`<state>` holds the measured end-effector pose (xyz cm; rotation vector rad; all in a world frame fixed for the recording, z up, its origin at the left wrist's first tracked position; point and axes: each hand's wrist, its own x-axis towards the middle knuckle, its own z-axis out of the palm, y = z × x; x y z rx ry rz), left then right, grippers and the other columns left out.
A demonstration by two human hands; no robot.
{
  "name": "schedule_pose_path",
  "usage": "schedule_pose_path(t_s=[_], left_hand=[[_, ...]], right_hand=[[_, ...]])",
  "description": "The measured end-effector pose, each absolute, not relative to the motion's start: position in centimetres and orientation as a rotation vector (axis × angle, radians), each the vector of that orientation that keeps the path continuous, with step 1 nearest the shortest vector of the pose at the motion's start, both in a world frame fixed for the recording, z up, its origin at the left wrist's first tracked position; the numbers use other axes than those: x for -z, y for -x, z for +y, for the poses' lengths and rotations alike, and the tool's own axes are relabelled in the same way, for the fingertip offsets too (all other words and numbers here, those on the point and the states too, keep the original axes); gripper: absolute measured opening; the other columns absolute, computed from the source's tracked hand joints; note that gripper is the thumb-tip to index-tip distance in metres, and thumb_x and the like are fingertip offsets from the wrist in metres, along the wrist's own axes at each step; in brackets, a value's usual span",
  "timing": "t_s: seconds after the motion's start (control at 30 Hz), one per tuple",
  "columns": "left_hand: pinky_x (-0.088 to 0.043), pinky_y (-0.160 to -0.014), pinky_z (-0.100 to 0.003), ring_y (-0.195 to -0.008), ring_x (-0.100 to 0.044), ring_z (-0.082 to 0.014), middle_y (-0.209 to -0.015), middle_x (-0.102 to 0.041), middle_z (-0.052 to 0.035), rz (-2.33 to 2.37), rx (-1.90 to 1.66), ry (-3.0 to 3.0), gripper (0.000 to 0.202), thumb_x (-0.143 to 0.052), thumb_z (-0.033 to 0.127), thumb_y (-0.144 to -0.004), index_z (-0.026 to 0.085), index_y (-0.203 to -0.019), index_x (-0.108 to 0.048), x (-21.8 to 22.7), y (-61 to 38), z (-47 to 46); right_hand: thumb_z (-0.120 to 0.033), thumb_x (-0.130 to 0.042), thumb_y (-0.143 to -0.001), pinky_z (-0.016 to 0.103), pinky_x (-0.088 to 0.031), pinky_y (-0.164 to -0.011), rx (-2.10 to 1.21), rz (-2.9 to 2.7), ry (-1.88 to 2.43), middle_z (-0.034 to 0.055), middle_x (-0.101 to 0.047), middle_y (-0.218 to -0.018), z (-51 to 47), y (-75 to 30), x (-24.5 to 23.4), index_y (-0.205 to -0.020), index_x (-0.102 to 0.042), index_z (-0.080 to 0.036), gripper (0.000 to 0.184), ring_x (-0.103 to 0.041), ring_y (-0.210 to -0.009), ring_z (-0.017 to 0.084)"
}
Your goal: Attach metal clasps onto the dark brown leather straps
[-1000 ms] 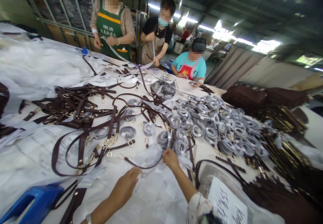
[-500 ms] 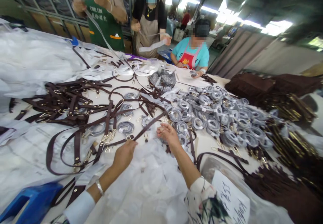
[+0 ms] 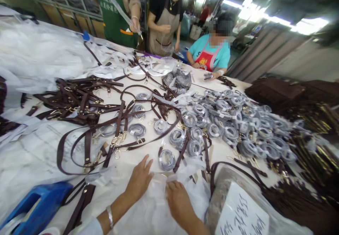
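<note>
My left hand (image 3: 140,176) lies over the pile of translucent plastic bags (image 3: 148,206), its fingers stretched out and apart. Beside it, my right hand (image 3: 179,197) has its fingers bent down and closed on the edge of a translucent bag; its fingertips are partly hidden. Just beyond both hands sits a coiled strap in grey wrapping (image 3: 166,159). A dark brown strap (image 3: 174,122) with metal clasps curves across the table farther off, apart from my hands.
Many wrapped coils (image 3: 230,132) are heaped on the right, loose brown straps (image 3: 71,100) on the left. A blue tape dispenser (image 3: 37,203) stands front left, a labelled bag (image 3: 243,210) front right. Several people, one in a green apron (image 3: 112,16), are across the table.
My left hand has let go of the brown strap and come nearer. The right hand has dropped from mid-air onto the bags. Across the table, the two standing people's arms have moved.
</note>
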<state>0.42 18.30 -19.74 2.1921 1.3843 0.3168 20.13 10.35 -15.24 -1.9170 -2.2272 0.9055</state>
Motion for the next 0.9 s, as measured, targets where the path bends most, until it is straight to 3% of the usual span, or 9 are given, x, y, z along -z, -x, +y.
schedule_pose_path(t_s=[0.1, 0.2, 0.3, 0.43, 0.5, 0.67, 0.77, 0.9], left_hand=[[-0.033, -0.111, -0.048, -0.134, -0.039, -0.0294, -0.145, -0.045, -0.0099, 1.248, -0.173, -2.228, 0.048, -0.053, 0.019, -0.088, 0.022, -0.135, -0.050, 20.2, -1.8, 16.0], [-0.029, -0.112, -0.051, -0.137, -0.035, -0.0301, -0.147, -0.044, -0.0081, 1.185, -0.072, -2.259, 0.057, -0.053, 0.012, -0.084, 0.025, -0.138, -0.047, 20.1, -2.5, 14.6], [-0.028, -0.112, -0.054, -0.140, -0.031, -0.0313, -0.151, -0.039, -0.0080, 1.175, -0.016, -2.312, 0.064, -0.051, 0.004, -0.079, 0.026, -0.138, -0.048, 20.6, -2.3, 13.9], [-0.028, -0.111, -0.057, -0.140, -0.031, -0.0331, -0.147, -0.045, -0.0078, 1.034, -0.034, -2.453, 0.051, -0.047, 0.004, -0.083, 0.027, -0.126, -0.059, 22.3, -1.1, 12.6], [-0.029, -0.111, -0.056, -0.139, -0.034, -0.0325, -0.143, -0.050, -0.0076, 0.936, -0.042, -2.517, 0.050, -0.048, 0.003, -0.081, 0.027, -0.123, -0.061, 23.1, -0.6, 12.0], [-0.032, -0.112, -0.044, -0.135, -0.040, -0.0268, -0.146, -0.047, -0.0101, 1.013, -0.144, -2.602, 0.069, -0.048, -0.002, -0.069, 0.020, -0.135, -0.051, 23.0, -1.0, 11.7], [-0.029, -0.113, -0.040, -0.136, -0.039, -0.0249, -0.150, -0.041, -0.0083, 0.977, -0.310, -2.697, 0.077, -0.052, 0.004, -0.072, 0.021, -0.145, -0.037, 22.8, -2.1, 11.9], [-0.028, -0.112, -0.041, -0.130, -0.046, -0.0244, -0.141, -0.054, -0.0013, 0.751, -0.564, -2.891, 0.065, -0.058, 0.012, -0.080, 0.035, -0.140, -0.043, 25.1, -3.4, 11.6]], right_hand=[[-0.018, -0.065, -0.078, 0.038, -0.042, -0.095, -0.956, -2.287, 1.893, 0.0048, -0.072, -0.108, 10.9, -20.8, 13.6, -0.099, -0.069, -0.023, 0.021, -0.060, -0.104, 0.027], [-0.025, -0.058, -0.086, 0.031, -0.045, -0.083, -0.917, -2.242, 1.958, 0.0025, -0.074, -0.094, 13.2, -21.3, 12.2, -0.099, -0.068, -0.025, 0.016, -0.065, -0.090, 0.022], [-0.026, -0.042, -0.095, 0.031, -0.045, -0.077, -0.759, -2.100, 2.130, 0.0067, -0.071, -0.091, 15.9, -21.5, 12.0, -0.094, -0.065, -0.022, 0.024, -0.065, -0.088, 0.023], [-0.017, -0.045, -0.090, 0.034, -0.047, -0.076, -0.622, -1.898, 2.323, 0.0157, -0.068, -0.101, 17.2, -21.6, 13.9, -0.109, -0.059, -0.013, 0.025, -0.065, -0.093, 0.028], [-0.012, -0.047, -0.086, 0.033, -0.048, -0.078, -0.624, -1.862, 2.326, 0.0169, -0.068, -0.106, 16.7, -21.4, 15.1, -0.118, -0.056, -0.010, 0.034, -0.066, -0.095, 0.027], [-0.017, -0.050, -0.088, 0.020, -0.045, -0.086, -0.671, -1.833, 2.223, 0.0027, -0.071, -0.107, 15.9, -22.6, 16.8, -0.113, -0.058, -0.023, 0.028, -0.065, -0.100, 0.015], [-0.025, -0.034, -0.097, 0.028, -0.047, -0.076, -0.549, -1.602, 2.407, 0.0103, -0.072, -0.098, 17.0, -24.5, 17.9, -0.110, -0.056, -0.016, 0.027, -0.068, -0.091, 0.021], [-0.030, -0.050, -0.089, 0.029, -0.041, -0.059, -0.502, -1.461, 2.529, 0.0085, -0.071, -0.074, 18.8, -25.0, 19.4, -0.092, -0.058, -0.017, 0.016, -0.069, -0.073, 0.025]])
